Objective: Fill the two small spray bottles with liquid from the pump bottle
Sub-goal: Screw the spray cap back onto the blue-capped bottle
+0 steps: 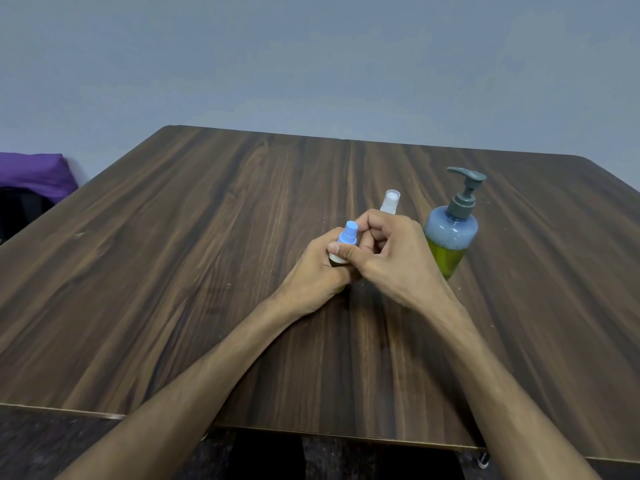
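Note:
A small spray bottle with a blue spray top (pixel 348 234) stands upright at the middle of the table. My left hand (pixel 317 277) grips its body from the left, hiding most of it. My right hand (pixel 388 252) pinches the bottle's white collar just below the blue top with thumb and curled fingers. A second small spray bottle with a white top (pixel 390 200) stands just behind my right hand, only its top visible. The pump bottle (pixel 450 233), with a grey pump head and yellow-green liquid in its lower half, stands upright to the right of my hands.
The dark wood-grain table (pixel 207 254) stretches wide to the left and toward me. A purple cloth on a dark object (pixel 33 174) sits beyond the table's left edge. A plain grey-blue wall is behind.

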`<move>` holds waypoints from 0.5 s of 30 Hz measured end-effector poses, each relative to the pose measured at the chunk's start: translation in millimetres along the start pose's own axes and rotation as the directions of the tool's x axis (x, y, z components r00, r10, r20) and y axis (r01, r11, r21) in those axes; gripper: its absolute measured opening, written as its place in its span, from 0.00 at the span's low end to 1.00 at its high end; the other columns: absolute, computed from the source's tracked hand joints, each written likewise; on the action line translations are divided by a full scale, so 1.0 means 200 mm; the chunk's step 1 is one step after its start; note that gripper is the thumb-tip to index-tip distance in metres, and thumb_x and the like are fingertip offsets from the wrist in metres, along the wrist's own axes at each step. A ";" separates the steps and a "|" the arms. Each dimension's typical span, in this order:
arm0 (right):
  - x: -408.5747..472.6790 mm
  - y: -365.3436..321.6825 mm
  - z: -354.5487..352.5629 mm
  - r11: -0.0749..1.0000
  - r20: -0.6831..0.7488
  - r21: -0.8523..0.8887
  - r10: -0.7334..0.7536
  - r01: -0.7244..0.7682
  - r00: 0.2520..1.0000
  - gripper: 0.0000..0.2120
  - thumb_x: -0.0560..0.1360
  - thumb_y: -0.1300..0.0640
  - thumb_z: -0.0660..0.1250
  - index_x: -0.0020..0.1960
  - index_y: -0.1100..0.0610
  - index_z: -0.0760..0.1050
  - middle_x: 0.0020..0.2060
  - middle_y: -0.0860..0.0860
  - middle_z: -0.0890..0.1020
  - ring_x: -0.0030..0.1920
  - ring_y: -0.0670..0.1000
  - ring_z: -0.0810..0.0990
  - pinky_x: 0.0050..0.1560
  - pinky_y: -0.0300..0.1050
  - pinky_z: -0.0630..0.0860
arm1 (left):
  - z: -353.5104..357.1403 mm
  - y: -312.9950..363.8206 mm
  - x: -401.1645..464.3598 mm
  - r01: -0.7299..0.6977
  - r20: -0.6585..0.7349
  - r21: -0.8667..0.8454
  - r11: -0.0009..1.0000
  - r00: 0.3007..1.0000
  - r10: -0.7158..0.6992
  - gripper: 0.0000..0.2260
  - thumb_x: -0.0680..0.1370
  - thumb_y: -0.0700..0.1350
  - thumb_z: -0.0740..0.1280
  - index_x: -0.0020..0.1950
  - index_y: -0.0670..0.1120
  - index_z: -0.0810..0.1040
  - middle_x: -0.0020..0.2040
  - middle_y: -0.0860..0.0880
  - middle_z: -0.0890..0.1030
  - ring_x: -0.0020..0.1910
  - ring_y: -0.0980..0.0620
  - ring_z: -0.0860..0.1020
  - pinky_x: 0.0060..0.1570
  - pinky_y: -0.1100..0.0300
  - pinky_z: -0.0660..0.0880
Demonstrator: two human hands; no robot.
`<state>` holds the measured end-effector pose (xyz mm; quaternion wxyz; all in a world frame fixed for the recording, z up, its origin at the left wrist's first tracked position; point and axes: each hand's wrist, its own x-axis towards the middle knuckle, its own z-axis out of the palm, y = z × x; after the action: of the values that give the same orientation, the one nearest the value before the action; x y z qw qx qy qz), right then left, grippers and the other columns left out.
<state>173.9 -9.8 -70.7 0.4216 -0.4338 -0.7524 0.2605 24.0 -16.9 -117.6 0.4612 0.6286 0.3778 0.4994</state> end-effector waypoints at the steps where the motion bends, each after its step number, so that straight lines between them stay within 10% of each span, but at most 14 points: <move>1: 0.00 0.00 0.00 1.000 0.002 0.000 -0.020 0.020 1.000 0.10 0.73 0.51 0.80 0.41 0.51 0.80 0.24 0.43 0.73 0.27 0.43 0.70 0.33 0.37 0.68 | -0.01 -0.01 0.00 -0.001 -0.015 0.016 1.000 1.000 0.001 0.08 0.71 0.36 0.67 0.48 0.45 0.75 0.36 0.58 0.78 0.36 0.59 0.75 0.36 0.63 0.71; 5: 0.01 0.00 -0.04 0.998 -0.008 -0.009 -0.065 0.065 0.998 0.06 0.74 0.52 0.79 0.44 0.51 0.83 0.29 0.46 0.77 0.31 0.44 0.73 0.36 0.44 0.74 | -0.02 -0.03 0.00 -0.016 -0.057 0.149 0.989 0.998 0.024 0.17 0.72 0.44 0.77 0.59 0.48 0.78 0.51 0.55 0.84 0.51 0.57 0.82 0.52 0.56 0.79; 15: 0.02 0.01 -0.06 0.983 -0.042 -0.137 -0.130 0.124 0.991 0.08 0.75 0.57 0.76 0.54 0.50 0.84 0.37 0.45 0.81 0.39 0.47 0.79 0.39 0.38 0.76 | -0.08 -0.03 0.03 -0.117 -0.167 0.388 0.914 0.967 0.194 0.20 0.68 0.43 0.76 0.60 0.45 0.85 0.54 0.49 0.84 0.46 0.53 0.82 0.43 0.56 0.81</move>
<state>184.0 -3.9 -64.3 0.4265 -0.4188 -0.7833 0.1708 9.7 -5.7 -121.1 0.2504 0.6791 0.4597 0.5145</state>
